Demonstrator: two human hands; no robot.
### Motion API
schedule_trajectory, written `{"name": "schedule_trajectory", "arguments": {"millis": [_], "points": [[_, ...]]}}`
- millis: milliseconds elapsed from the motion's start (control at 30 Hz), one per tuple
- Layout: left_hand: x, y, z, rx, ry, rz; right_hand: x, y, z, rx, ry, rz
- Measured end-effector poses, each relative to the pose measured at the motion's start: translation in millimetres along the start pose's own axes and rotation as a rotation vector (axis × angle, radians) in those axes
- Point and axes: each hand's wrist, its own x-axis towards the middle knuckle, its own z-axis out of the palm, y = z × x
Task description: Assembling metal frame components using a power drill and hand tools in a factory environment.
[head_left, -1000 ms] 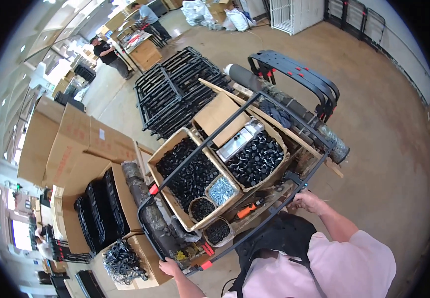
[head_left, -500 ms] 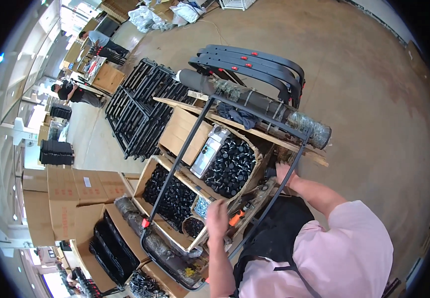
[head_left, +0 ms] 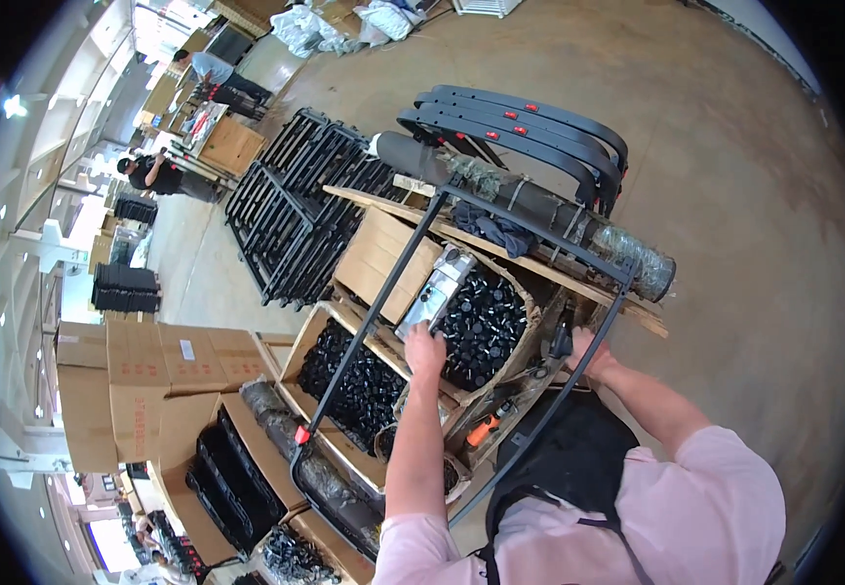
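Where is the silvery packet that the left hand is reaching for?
In the head view, the silvery packet lies centre frame on a cardboard box of black parts, just beyond the left hand and under the black frame bar.

Silvery plastic-wrapped bundle (head_left: 436,289) lying atop black parts in carton.

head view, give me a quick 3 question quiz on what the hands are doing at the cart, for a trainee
1. True or false: the left hand reaches to the silvery packet lying on the box of black parts.
2. What does the right hand grip?
A. the orange-handled tool
B. the black frame bar
C. the long dark roll
3. Fill in: the long dark roll lies across a wooden ____.

Key
1. True; the fingers are at the packet's near end.
2. B
3. plank
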Motion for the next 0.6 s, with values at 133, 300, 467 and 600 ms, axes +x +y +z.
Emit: {"name": "schedule_trajectory", "arguments": {"millis": [133, 300, 467, 600], "points": [[56, -32, 23, 0.211, -0.169, -0.038, -61, -5, -69, -0.017, -0.211, 0.076], [70, -37, 31, 0.182, -0.162, 0.023, -155, 27, -75, 0.011, -0.066, 0.294], [73, -51, 27, 0.278, -0.285, -0.029, -227, 55, -65, 0.061, -0.177, 0.693], [51, -49, 4, 0.225, -0.269, -0.06, -266, 72, -58, 0.13, -0.075, 0.815]]}}
